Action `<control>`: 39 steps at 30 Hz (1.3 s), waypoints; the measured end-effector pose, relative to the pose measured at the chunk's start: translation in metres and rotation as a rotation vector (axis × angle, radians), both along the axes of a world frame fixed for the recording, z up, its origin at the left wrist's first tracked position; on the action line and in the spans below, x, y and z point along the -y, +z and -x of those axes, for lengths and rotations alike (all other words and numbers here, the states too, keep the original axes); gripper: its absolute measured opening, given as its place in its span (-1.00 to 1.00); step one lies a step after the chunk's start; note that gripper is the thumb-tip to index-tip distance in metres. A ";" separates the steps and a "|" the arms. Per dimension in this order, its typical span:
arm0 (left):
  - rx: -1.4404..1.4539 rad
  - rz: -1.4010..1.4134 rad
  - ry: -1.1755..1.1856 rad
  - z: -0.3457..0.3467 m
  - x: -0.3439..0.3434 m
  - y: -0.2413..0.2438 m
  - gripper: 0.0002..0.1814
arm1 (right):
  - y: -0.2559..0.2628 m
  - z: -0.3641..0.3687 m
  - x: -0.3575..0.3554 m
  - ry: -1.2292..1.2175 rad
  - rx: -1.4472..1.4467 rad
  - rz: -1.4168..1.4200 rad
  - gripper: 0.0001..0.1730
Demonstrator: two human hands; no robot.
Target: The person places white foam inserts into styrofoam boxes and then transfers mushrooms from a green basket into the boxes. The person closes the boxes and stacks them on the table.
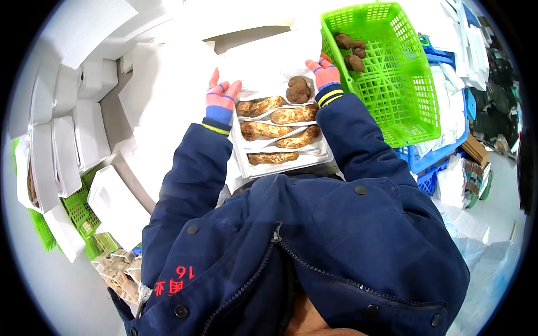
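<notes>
A white foam box (286,167) lined with white paper lies before me. Several long matsutake-like mushrooms (259,130) rest in it in rows, with white paper between them. A dark brown, lumpy round truffle-like fungus (299,90) sits near its far right corner. My left hand (222,93), in a pink and blue glove, is at the box's left side, fingers spread; no object shows in it. My right hand (323,72), in a similar glove, is at the far right corner beside white sheet material; glare hides whether its fingers grip this.
A green plastic basket (380,126) with several brown lumpy fungi (354,62) stands at right, above a blue crate (456,156) with clear plastic bags. White foam boxes (93,134) are stacked at left. A white foam lid (115,206) leans near a green crate (80,206) at lower left.
</notes>
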State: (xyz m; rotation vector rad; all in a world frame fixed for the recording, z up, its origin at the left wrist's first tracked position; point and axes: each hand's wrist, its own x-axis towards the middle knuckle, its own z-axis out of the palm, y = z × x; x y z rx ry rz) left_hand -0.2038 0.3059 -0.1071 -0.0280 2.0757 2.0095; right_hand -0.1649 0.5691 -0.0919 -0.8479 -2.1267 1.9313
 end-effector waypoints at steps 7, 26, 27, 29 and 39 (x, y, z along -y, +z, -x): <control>-0.466 0.703 -0.031 -0.023 -0.003 0.005 -0.49 | 0.033 -0.003 0.018 0.242 0.255 -1.144 -0.62; -0.363 0.144 0.060 -0.031 -0.006 -0.001 -0.18 | 0.130 -0.026 -0.088 0.437 0.330 -1.222 -0.52; -0.396 0.191 0.062 -0.033 0.000 -0.009 -0.20 | 0.144 -0.025 -0.069 0.351 0.229 -1.153 -0.52; -0.402 0.206 0.067 -0.034 0.001 -0.011 -0.21 | 0.139 -0.015 -0.019 0.483 -0.229 -0.732 -0.53; -0.484 0.296 -0.033 -0.041 0.003 0.017 -0.26 | 0.034 0.036 0.087 0.960 0.066 -0.553 -0.47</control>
